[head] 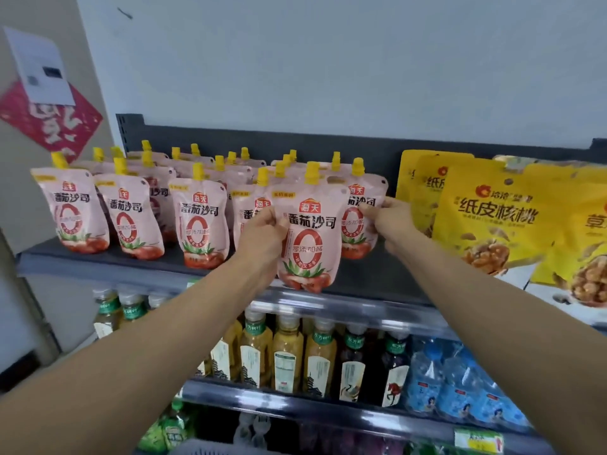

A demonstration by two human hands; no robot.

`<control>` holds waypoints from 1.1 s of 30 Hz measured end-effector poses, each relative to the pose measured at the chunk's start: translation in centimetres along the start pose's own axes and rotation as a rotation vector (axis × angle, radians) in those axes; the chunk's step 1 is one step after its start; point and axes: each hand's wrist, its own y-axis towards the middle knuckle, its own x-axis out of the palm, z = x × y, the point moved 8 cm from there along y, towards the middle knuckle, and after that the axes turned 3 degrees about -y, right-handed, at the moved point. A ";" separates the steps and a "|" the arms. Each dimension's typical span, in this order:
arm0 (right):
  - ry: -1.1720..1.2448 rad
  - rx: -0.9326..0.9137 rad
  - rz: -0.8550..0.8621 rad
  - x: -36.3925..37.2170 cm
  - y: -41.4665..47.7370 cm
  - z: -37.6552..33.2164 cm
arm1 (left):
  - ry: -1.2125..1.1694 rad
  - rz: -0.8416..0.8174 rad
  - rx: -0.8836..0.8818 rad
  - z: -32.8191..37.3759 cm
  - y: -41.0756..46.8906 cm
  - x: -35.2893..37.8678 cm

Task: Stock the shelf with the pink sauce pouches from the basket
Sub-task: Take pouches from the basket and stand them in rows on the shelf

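Observation:
Several pink sauce pouches with yellow caps stand in rows on the dark top shelf (108, 262). My left hand (262, 229) pinches the left edge of a front pink pouch (308, 234), which stands at the shelf's front edge. My right hand (392, 218) grips the right side of another pink pouch (359, 218) standing just behind and to the right of it. The basket's pale rim (210, 449) shows faintly at the bottom edge.
Yellow walnut snack bags (489, 218) stand right of the pouches on the same shelf. Below are tea and juice bottles (289, 353) and blue water bottles (460, 385). A white wall rises behind; a red paper decoration (52, 121) hangs at left.

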 end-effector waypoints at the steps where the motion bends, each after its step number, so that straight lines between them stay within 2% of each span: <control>1: -0.018 0.005 -0.022 0.5 0.6 0.5 | -0.002 0.004 0.005 0.0 0.1 0.0; 9: -0.038 0.031 -0.110 3.3 4.1 2.8 | 0.043 0.077 0.061 -0.3 0.8 -1.1; 16: -0.078 0.021 -0.179 3.5 4.8 3.2 | 0.055 0.075 0.060 -1.1 1.7 -0.3; 19: -0.116 -0.009 -0.125 2.4 4.8 2.9 | 0.059 0.067 0.044 -1.5 2.1 0.6; 24: -0.090 -0.081 0.086 -0.2 3.9 1.1 | 0.034 0.045 0.022 -2.3 2.9 2.5; 33: -0.140 -0.189 0.176 -2.6 1.0 -1.1 | 0.008 0.088 -0.041 -4.8 4.6 2.8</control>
